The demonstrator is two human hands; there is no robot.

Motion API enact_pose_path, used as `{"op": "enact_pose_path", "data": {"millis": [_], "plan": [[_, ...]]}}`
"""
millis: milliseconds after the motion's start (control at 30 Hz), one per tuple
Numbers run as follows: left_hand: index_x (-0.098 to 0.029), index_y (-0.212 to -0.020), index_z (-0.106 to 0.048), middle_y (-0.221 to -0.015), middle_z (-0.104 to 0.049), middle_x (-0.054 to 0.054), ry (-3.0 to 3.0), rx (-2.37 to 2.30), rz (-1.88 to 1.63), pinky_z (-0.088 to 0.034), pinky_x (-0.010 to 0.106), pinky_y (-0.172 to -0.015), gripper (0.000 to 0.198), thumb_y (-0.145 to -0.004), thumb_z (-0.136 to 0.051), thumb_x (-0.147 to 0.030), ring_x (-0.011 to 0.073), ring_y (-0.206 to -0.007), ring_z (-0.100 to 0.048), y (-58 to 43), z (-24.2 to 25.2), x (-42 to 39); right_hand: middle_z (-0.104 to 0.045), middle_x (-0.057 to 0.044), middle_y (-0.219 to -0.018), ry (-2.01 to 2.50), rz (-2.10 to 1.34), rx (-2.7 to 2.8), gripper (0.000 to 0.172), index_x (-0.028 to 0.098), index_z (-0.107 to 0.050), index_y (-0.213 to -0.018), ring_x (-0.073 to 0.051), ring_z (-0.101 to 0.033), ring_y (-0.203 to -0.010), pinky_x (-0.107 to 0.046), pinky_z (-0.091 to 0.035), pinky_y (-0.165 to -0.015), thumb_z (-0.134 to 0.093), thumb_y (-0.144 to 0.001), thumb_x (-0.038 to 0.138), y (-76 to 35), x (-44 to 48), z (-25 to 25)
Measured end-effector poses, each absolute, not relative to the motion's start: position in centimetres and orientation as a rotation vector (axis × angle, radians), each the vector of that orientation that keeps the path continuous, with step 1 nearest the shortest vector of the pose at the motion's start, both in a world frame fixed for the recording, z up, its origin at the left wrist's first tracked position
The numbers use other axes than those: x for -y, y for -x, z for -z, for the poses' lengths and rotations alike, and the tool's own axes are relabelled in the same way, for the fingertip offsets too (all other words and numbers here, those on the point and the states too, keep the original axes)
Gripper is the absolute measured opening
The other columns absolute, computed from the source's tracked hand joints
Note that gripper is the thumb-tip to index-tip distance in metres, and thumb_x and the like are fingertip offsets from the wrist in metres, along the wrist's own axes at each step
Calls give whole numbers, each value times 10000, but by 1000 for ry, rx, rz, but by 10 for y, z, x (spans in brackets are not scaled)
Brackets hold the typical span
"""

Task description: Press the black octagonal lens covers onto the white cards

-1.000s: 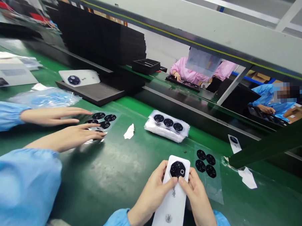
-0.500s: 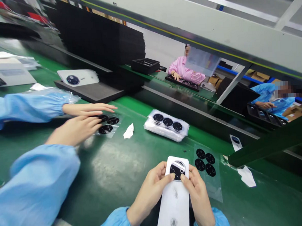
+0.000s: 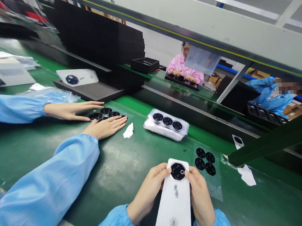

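Observation:
A white phone back panel (image 3: 173, 202) is held upright before me, its top tilted away. On its upper part is a round black camera disc (image 3: 178, 171). My left hand (image 3: 150, 186) grips the panel's left edge, its thumb at the disc's left rim. From the other side my right hand (image 3: 199, 187) holds the right edge, thumb at the disc's right rim. The fingers behind the panel are partly hidden. Just right of my right hand lies a clear sheet (image 3: 214, 187) bearing several similar black discs (image 3: 205, 161).
A co-worker's hands (image 3: 105, 126) rest over another sheet of discs at left. A stack of clear sheets with discs (image 3: 166, 125) lies ahead, near paper scraps (image 3: 128, 130). Another white panel (image 3: 76, 77) rests on a black tray (image 3: 95, 92). A green post (image 3: 267, 138) slants at right.
My thumbs have moved outward from the disc's face to its sides, and the panel has tilted slightly. The co-worker's nearer hand has moved right across the sheet of discs; the other has drawn left.

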State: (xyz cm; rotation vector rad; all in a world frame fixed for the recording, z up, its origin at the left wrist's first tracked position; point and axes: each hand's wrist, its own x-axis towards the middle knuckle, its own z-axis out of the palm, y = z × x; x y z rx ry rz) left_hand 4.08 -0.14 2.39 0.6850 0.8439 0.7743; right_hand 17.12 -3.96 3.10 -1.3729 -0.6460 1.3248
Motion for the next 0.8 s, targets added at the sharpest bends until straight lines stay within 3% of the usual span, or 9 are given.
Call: {"op": "enact_pose_path", "data": {"millis": [200,400,633,800], "plan": [[-168,-639,-481,-544,-495,-53,-624,-820,-768,-360,192,-487,275,-691,-647,-382,83,-490,-472,-41,-26,3,-636,18,-624,1312,-1377,523,270,163,-573,-803,-140,-568,-567,-234,-423,-537,-699,-679,367,-172,38,-31],[-174,-616,-481,-525,-529,-52,-588,-804,-775,-383,178,-466,265,-688,-645,-370,92,-486,-518,-41,-36,3,-694,-14,-705,1386,-1395,323,629,145,-502,-1134,-193,-626,-648,-281,-463,-606,-774,-596,327,-169,38,-44],[-165,-622,-528,-532,-578,-35,-588,-809,-774,-387,170,-464,232,-696,-641,-354,94,-494,-541,-41,-37,3,-666,3,-634,1368,-1426,318,512,136,-558,-949,-155,-588,-589,-247,-456,-560,-811,-541,315,-166,36,-53],[-163,-627,-541,-532,-586,-29,-599,-806,-771,-388,171,-459,234,-699,-641,-362,97,-489,-542,-41,-38,4,-682,-13,-663,1365,-1421,307,530,123,-568,-958,-152,-589,-588,-246,-459,-555,-810,-533,325,-166,35,-56]]}}
